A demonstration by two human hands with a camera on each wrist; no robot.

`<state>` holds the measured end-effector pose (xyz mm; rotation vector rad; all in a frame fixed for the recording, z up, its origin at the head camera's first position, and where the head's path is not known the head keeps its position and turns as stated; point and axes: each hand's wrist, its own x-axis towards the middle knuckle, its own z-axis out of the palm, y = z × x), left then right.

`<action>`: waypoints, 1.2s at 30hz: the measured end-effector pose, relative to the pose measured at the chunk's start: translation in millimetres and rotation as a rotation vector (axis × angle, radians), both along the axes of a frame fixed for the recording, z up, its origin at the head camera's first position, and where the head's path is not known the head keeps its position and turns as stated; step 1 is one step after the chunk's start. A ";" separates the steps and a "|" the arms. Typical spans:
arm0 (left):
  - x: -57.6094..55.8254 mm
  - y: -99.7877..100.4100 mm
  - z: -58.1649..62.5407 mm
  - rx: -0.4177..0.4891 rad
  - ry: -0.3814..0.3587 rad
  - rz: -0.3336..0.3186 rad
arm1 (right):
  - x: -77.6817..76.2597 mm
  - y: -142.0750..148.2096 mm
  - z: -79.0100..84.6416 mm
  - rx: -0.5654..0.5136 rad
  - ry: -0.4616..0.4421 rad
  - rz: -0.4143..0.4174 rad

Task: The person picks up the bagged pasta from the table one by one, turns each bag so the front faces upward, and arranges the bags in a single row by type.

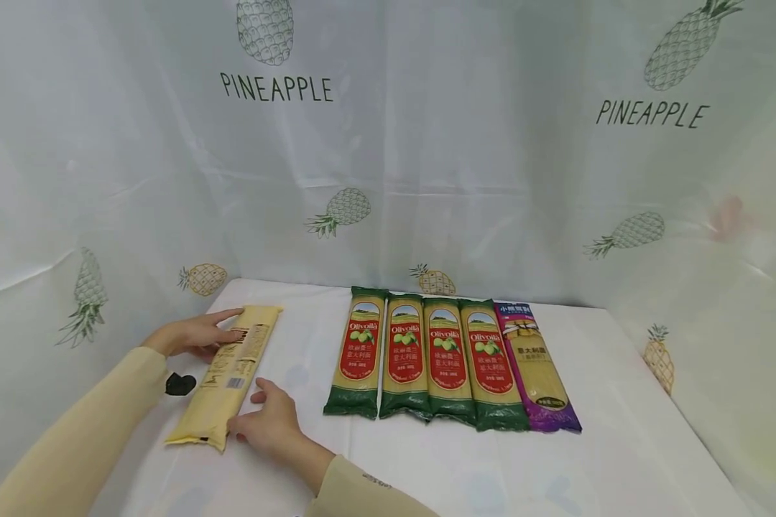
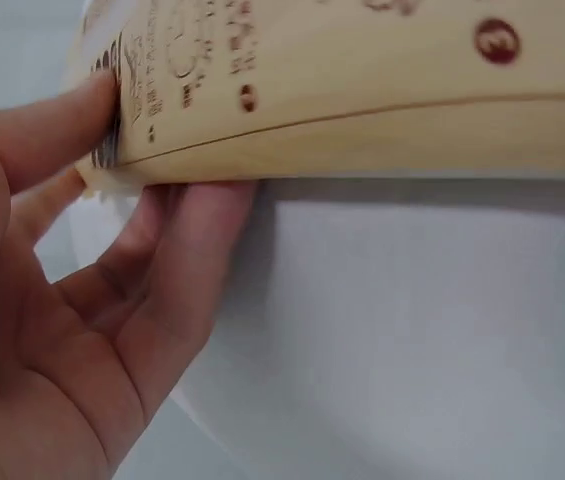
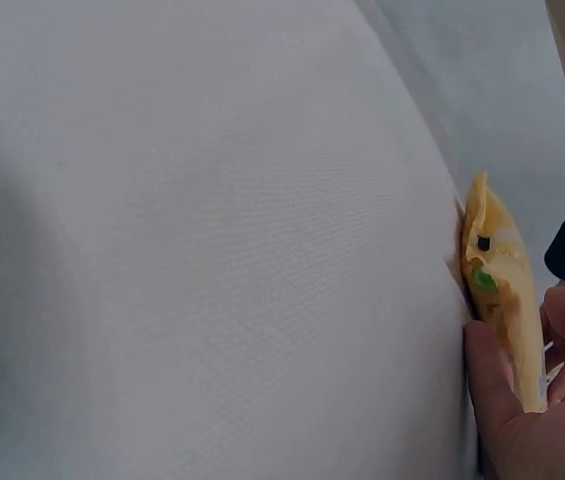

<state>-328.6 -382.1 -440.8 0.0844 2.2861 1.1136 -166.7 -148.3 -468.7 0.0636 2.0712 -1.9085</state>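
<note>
A long yellow pasta packet (image 1: 229, 380) lies slanted at the left of the table, its printed side with a barcode facing up. My left hand (image 1: 197, 336) grips its far left edge. In the left wrist view, one digit presses on the printed face of the packet (image 2: 362, 90) while other fingers (image 2: 197, 240) tuck against its lower edge. My right hand (image 1: 274, 424) is at the near right corner, thumb touching the packet and the other fingers raised beside it. The right wrist view shows that thumb (image 3: 490, 375) against the packet's end (image 3: 492, 260).
Several green-ended Olivoila spaghetti packets (image 1: 404, 359) lie side by side at mid-table. A purple-edged pasta packet (image 1: 537, 366) lies against the rightmost one. Behind the white table (image 1: 388, 459) hangs a pineapple-print curtain (image 1: 453, 143).
</note>
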 end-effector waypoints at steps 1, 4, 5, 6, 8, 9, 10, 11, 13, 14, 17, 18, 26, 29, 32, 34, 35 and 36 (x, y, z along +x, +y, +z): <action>0.2 2.5 0.7 0.009 -0.005 0.011 | 0.2 0.3 0.0 -0.008 -0.003 -0.006; 2.1 8.5 1.7 0.050 -0.019 0.038 | 1.0 1.3 -0.1 -0.004 0.010 -0.007; 3.2 10.1 1.9 0.066 -0.026 0.053 | 1.4 1.5 -0.2 0.003 0.018 -0.001; 4.2 11.5 2.1 0.080 -0.029 0.063 | 1.9 1.8 -0.2 0.014 0.029 0.007; 5.0 12.6 1.5 0.111 -0.026 0.060 | 3.3 1.6 -0.2 0.038 0.051 0.016; 5.2 13.1 1.2 0.126 -0.025 0.061 | 4.3 1.2 0.3 0.042 0.058 0.016; 4.3 13.0 0.3 0.143 -0.027 0.054 | 5.3 0.8 0.8 0.037 0.061 0.012; 3.4 13.4 -0.5 0.153 -0.024 0.047 | 6.4 0.3 1.5 0.025 0.057 0.004; 2.5 14.4 -1.6 0.183 -0.007 0.019 | 8.7 -0.5 4.0 0.000 0.043 -0.027; 1.8 15.3 -2.1 0.188 -0.004 0.019 | 9.6 -0.6 5.6 -0.023 0.027 -0.046; 1.9 22.6 -1.5 0.190 0.016 0.035 | 11.0 2.3 11.4 -0.074 -0.035 -0.100; 2.9 26.4 0.0 0.190 0.027 0.042 | 11.1 4.3 13.3 -0.081 -0.052 -0.111; 12.1 73.3 20.1 0.188 0.104 0.070 | 5.6 35.4 21.6 -0.238 -0.115 -0.070; 11.2 92.6 23.4 0.210 0.129 0.093 | 3.0 54.5 22.4 -0.288 -0.124 -0.079; 10.0 110.5 28.6 0.254 0.161 0.108 | 0.7 76.4 22.8 -0.294 -0.101 -0.073; 10.3 123.6 34.8 0.293 0.191 0.103 | -1.2 92.5 23.5 -0.277 -0.071 -0.053; 10.6 131.5 38.0 0.318 0.205 0.102 | -1.9 101.2 23.8 -0.271 -0.055 -0.045; 10.0 140.3 40.8 0.339 0.219 0.108 | -2.8 110.5 24.3 -0.270 -0.040 -0.031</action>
